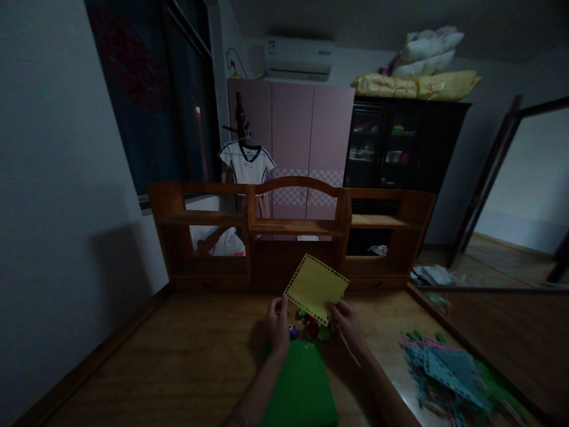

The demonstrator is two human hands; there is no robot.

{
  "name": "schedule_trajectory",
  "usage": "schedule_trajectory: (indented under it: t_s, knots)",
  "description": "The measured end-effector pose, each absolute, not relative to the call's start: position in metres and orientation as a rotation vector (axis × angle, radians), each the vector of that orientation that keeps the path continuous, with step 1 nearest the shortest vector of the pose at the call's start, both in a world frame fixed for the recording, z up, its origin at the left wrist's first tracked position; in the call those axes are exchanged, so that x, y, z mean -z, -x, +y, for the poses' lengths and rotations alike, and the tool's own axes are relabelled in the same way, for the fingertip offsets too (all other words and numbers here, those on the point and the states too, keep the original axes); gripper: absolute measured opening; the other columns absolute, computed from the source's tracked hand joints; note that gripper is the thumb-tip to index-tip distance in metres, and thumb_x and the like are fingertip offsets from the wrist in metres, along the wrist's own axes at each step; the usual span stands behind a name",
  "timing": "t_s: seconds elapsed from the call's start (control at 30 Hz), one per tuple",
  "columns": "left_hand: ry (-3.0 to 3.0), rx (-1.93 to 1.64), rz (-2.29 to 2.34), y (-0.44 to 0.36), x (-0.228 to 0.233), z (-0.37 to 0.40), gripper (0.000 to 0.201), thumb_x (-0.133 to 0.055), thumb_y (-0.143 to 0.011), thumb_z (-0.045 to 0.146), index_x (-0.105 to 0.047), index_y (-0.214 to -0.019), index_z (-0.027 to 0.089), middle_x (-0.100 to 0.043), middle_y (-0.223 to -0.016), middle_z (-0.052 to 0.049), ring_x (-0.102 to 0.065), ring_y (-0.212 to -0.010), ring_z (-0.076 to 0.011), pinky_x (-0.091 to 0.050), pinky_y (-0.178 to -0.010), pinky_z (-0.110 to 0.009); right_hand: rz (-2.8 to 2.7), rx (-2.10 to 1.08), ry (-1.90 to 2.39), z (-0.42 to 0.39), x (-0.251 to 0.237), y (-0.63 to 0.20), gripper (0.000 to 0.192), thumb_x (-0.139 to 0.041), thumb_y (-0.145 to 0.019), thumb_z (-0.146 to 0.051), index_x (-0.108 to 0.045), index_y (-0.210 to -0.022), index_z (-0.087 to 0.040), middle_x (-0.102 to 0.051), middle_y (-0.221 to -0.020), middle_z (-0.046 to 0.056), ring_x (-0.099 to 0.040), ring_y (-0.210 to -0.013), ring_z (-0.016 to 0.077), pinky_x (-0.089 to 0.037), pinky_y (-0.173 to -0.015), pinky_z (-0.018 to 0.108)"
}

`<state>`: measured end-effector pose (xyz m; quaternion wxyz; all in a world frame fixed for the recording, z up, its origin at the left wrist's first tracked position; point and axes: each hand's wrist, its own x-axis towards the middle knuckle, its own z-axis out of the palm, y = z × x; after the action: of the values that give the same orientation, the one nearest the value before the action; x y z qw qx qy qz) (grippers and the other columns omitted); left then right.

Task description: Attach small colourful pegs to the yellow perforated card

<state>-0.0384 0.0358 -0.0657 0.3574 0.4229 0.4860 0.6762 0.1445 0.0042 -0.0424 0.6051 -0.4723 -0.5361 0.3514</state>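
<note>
A square yellow sheet with a row of small holes along its edges is held up, tilted, above the desk. The fingertips of my left hand pinch its left corner. At the lower right edge, my right hand grips it between thumb and fingers. A thin pale strand hangs below my right hand; whether the fingers hold it I cannot tell. Behind and under the sheet lie several small colourful objects, among them a purple one and a red one. Between my forearms is a bright green block-like object.
A pile of blue, pink and green perforated pieces lies on the right of the wooden desk. A wooden shelf unit stands along the desk's back edge. The wall is close on the left.
</note>
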Motion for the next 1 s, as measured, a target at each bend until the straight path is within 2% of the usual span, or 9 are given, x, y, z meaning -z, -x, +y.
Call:
schedule_trajectory:
  t_s: [0.2, 0.43, 0.63, 0.87, 1.0]
  knots:
    - [-1.076, -1.727, 1.270, 0.0390, 0.0673, 0.0370, 0.044, -0.048, -0.078, 0.058, -0.059, -0.092, 0.017, -0.061, -0.083, -0.004, -0.056, -0.072, -0.0166, -0.042, -0.066, -0.026, -1.231, -0.846, 1.075, 0.0039, 0.0417, -0.1441, 0.033, -0.059, -0.075, -0.048, -0.056, -0.071, -0.016, -0.049, -0.046, -0.003, -0.040, -0.035, 0.0093, -0.026, -0.036, 0.021]
    - [-1.111, -1.748, 1.247, 0.0368, 0.0639, 0.0364, 0.041, -0.049, -0.079, 0.054, -0.059, -0.095, 0.017, -0.062, -0.090, -0.005, -0.056, -0.084, -0.0183, -0.041, -0.074, -0.027, -1.216, -0.865, 1.064, 0.0038, 0.0386, -0.1424, 0.036, -0.060, -0.073, -0.051, -0.057, -0.068, -0.016, -0.047, -0.045, -0.003, -0.040, -0.034, 0.0093, -0.028, -0.034, 0.021]
    - [-1.124, -1.733, 1.247, 0.0363, 0.0625, 0.0352, 0.040, -0.051, -0.078, 0.052, -0.059, -0.096, 0.018, -0.062, -0.095, -0.006, -0.057, -0.086, -0.0184, -0.041, -0.076, -0.027, -1.220, -0.845, 1.071, 0.0021, 0.0371, -0.1408, 0.039, -0.062, -0.071, -0.053, -0.060, -0.071, -0.015, -0.052, -0.048, -0.002, -0.041, -0.035, 0.0091, -0.029, -0.036, 0.022]
    - [-1.148, -1.761, 1.251, 0.0351, 0.0646, 0.0353, 0.042, -0.052, -0.076, 0.055, -0.060, -0.092, 0.017, -0.063, -0.090, -0.006, -0.058, -0.083, -0.0195, -0.043, -0.073, -0.027, -1.224, -0.853, 1.074, 0.0010, 0.0343, -0.1386, 0.041, -0.061, -0.070, -0.055, -0.062, -0.073, -0.014, -0.052, -0.047, -0.001, -0.043, -0.036, 0.0104, -0.030, -0.035, 0.022]
    - [-1.133, -1.768, 1.265, 0.0355, 0.0603, 0.0327, 0.045, -0.051, -0.075, 0.058, -0.060, -0.092, 0.016, -0.063, -0.089, -0.007, -0.058, -0.084, -0.0214, -0.043, -0.071, -0.029, -1.201, -0.860, 1.084, 0.0036, 0.0387, -0.1378, 0.044, -0.061, -0.069, -0.058, -0.062, -0.072, -0.014, -0.050, -0.045, -0.002, -0.039, -0.034, 0.0092, -0.027, -0.034, 0.021]
